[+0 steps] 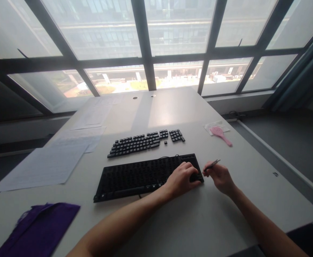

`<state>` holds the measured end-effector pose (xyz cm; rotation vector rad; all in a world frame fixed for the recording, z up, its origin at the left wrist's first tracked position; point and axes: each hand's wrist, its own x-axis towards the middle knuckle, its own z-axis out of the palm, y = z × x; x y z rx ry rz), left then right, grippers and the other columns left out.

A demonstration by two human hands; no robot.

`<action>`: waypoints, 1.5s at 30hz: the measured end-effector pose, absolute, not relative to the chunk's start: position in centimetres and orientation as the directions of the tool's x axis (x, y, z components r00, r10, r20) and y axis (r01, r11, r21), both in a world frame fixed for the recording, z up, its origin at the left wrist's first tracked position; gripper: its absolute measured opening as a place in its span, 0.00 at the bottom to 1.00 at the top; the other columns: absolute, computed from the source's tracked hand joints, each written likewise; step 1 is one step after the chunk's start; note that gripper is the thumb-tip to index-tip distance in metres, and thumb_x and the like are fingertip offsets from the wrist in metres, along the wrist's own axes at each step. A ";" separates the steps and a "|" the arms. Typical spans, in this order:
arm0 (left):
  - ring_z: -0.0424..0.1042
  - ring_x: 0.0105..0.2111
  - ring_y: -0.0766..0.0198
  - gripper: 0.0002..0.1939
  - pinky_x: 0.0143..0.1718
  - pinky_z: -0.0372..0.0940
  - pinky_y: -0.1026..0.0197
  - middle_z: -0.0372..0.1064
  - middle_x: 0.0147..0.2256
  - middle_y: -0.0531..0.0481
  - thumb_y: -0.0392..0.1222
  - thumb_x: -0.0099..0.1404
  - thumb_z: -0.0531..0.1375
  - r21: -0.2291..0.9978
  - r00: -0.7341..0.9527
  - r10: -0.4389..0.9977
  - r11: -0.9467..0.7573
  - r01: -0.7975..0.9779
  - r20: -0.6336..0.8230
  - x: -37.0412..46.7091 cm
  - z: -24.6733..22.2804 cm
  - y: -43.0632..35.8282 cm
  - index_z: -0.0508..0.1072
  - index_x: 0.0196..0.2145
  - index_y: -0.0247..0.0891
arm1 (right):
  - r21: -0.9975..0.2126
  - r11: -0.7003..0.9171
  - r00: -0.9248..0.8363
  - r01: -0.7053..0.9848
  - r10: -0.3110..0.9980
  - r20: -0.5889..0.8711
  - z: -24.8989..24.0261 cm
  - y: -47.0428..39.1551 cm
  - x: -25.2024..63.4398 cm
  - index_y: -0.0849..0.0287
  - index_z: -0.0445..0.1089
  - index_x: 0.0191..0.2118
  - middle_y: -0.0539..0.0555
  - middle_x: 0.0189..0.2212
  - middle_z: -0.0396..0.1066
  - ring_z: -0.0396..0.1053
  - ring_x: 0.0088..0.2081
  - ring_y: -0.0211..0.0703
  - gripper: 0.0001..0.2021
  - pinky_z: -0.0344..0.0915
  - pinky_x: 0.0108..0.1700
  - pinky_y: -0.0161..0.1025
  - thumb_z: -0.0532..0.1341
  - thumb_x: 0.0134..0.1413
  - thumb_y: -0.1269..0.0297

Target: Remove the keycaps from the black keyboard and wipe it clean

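A black keyboard base (135,178) with its keycaps off over most of its face lies on the white table. My left hand (183,178) rests on its right end, fingers curled over the number pad side and thumb at the front edge. Just right of the base, my right hand (219,176) is closed on a thin dark and silver tool (212,164), which looks like a pen or tweezers. Behind the base, loose black keycaps (135,144) are laid out in keyboard order, with a single keycap (165,142) apart in front of them.
A pink hairbrush (220,135) lies on a clear wrapper at the right. Paper sheets (44,166) cover the left side of the table (172,110). A purple cloth (41,228) is at the front left. Small dark bits (275,174) lie near the right edge. Windows stand behind.
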<state>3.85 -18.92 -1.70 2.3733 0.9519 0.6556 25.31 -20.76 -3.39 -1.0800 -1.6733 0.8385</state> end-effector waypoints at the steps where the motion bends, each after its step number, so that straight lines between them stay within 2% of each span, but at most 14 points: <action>1: 0.68 0.43 0.57 0.16 0.44 0.66 0.57 0.71 0.41 0.47 0.45 0.58 0.70 0.598 0.644 0.726 -0.633 0.492 0.239 3.8 -1.7 -18.9 0.75 0.42 0.41 | -0.885 0.373 -0.162 0.278 0.926 0.340 -3.4 -20.8 25.4 0.56 0.71 0.34 0.52 0.27 0.71 0.68 0.27 0.44 0.10 0.67 0.32 0.41 0.58 0.65 0.60; 7: 0.68 0.44 0.56 0.18 0.43 0.66 0.57 0.70 0.42 0.47 0.47 0.56 0.71 0.581 0.665 0.714 -0.642 0.500 0.217 3.7 -1.6 -18.8 0.75 0.42 0.41 | -0.923 0.284 -0.163 0.259 0.955 0.247 -4.1 -20.5 24.8 0.57 0.70 0.34 0.51 0.24 0.71 0.66 0.24 0.42 0.09 0.63 0.27 0.38 0.58 0.64 0.59; 10: 0.67 0.43 0.57 0.16 0.43 0.66 0.58 0.70 0.42 0.47 0.46 0.58 0.70 0.570 0.676 0.703 -0.656 0.495 0.222 3.7 -1.6 -18.8 0.74 0.42 0.41 | -0.902 0.323 -0.223 0.287 0.938 0.265 -4.0 -20.6 24.5 0.57 0.70 0.35 0.51 0.25 0.70 0.66 0.25 0.42 0.09 0.64 0.29 0.38 0.57 0.65 0.61; 13: 0.67 0.42 0.57 0.14 0.44 0.65 0.58 0.70 0.42 0.47 0.45 0.59 0.69 0.561 0.676 0.699 -0.664 0.494 0.233 3.8 -1.6 -18.8 0.74 0.41 0.40 | -0.822 0.457 -0.352 0.340 0.872 0.340 -3.4 -20.8 24.5 0.57 0.69 0.35 0.53 0.29 0.70 0.67 0.30 0.42 0.08 0.65 0.36 0.39 0.56 0.66 0.66; 17: 0.67 0.42 0.58 0.11 0.44 0.65 0.58 0.69 0.40 0.47 0.47 0.62 0.67 0.582 0.669 0.700 -0.661 0.473 0.251 3.8 -1.6 -18.8 0.74 0.38 0.39 | -0.624 0.663 -0.547 0.415 0.729 0.411 -2.6 -21.1 24.4 0.56 0.69 0.34 0.53 0.30 0.67 0.64 0.31 0.42 0.11 0.62 0.34 0.37 0.52 0.67 0.71; 20: 0.67 0.42 0.59 0.11 0.44 0.65 0.59 0.69 0.40 0.47 0.48 0.63 0.66 0.595 0.672 0.694 -0.662 0.455 0.259 3.8 -1.9 -18.7 0.75 0.36 0.38 | -0.535 0.719 -0.603 0.444 0.681 0.416 -2.3 -21.3 24.4 0.56 0.69 0.36 0.54 0.30 0.68 0.64 0.33 0.43 0.11 0.62 0.35 0.38 0.51 0.67 0.73; 23: 0.67 0.41 0.59 0.11 0.43 0.65 0.59 0.69 0.39 0.47 0.49 0.62 0.67 0.599 0.666 0.697 -0.660 0.452 0.266 3.8 -2.1 -18.7 0.76 0.35 0.39 | -0.594 0.679 -0.538 0.430 0.722 0.435 -2.4 -21.3 24.4 0.56 0.68 0.36 0.53 0.29 0.69 0.66 0.31 0.42 0.10 0.64 0.34 0.38 0.52 0.66 0.73; 28: 0.67 0.41 0.59 0.06 0.42 0.65 0.60 0.70 0.39 0.48 0.42 0.61 0.68 0.615 0.654 0.706 -0.650 0.446 0.272 3.8 -2.1 -18.8 0.78 0.36 0.40 | -0.746 0.535 -0.272 0.397 0.844 0.461 -3.3 -21.2 24.0 0.56 0.70 0.34 0.52 0.28 0.73 0.70 0.30 0.43 0.04 0.68 0.36 0.39 0.60 0.62 0.69; 31: 0.68 0.41 0.60 0.06 0.42 0.64 0.60 0.70 0.39 0.48 0.41 0.60 0.68 0.628 0.646 0.713 -0.640 0.442 0.272 3.8 -1.9 -18.7 0.78 0.36 0.40 | -0.826 0.439 -0.173 0.353 0.898 0.404 -4.0 -21.1 23.8 0.57 0.71 0.34 0.52 0.27 0.74 0.71 0.28 0.43 0.03 0.69 0.33 0.39 0.61 0.60 0.68; 34: 0.68 0.40 0.60 0.06 0.41 0.64 0.60 0.71 0.38 0.49 0.41 0.60 0.68 0.649 0.633 0.728 -0.619 0.442 0.263 3.8 -1.8 -18.6 0.78 0.35 0.40 | -0.909 0.348 -0.105 0.229 0.937 0.332 -4.2 -21.1 23.8 0.57 0.71 0.34 0.51 0.26 0.73 0.72 0.27 0.44 0.04 0.70 0.30 0.39 0.61 0.61 0.66; 37: 0.69 0.40 0.60 0.06 0.42 0.64 0.60 0.72 0.38 0.50 0.41 0.60 0.68 0.665 0.639 0.728 -0.608 0.434 0.248 3.8 -1.7 -18.5 0.77 0.35 0.40 | -0.908 0.377 -0.100 0.181 0.926 0.364 -3.9 -21.1 24.2 0.56 0.71 0.34 0.52 0.27 0.73 0.72 0.28 0.44 0.04 0.70 0.32 0.40 0.61 0.62 0.65; 41: 0.69 0.41 0.59 0.17 0.42 0.64 0.59 0.71 0.39 0.50 0.41 0.56 0.71 0.683 0.618 0.753 -0.574 0.452 0.224 3.8 -1.5 -18.6 0.73 0.43 0.41 | -0.815 0.486 -0.193 0.316 0.874 0.447 -3.3 -21.0 24.7 0.56 0.72 0.33 0.53 0.29 0.74 0.72 0.32 0.45 0.03 0.70 0.37 0.41 0.63 0.60 0.67; 45: 0.68 0.42 0.57 0.23 0.42 0.64 0.59 0.70 0.40 0.49 0.46 0.53 0.73 0.675 0.625 0.751 -0.575 0.462 0.212 3.9 -1.6 -18.6 0.71 0.44 0.41 | -0.848 0.429 -0.218 0.311 0.901 0.375 -3.3 -20.6 24.8 0.57 0.71 0.34 0.52 0.29 0.73 0.71 0.31 0.44 0.02 0.69 0.35 0.39 0.62 0.60 0.67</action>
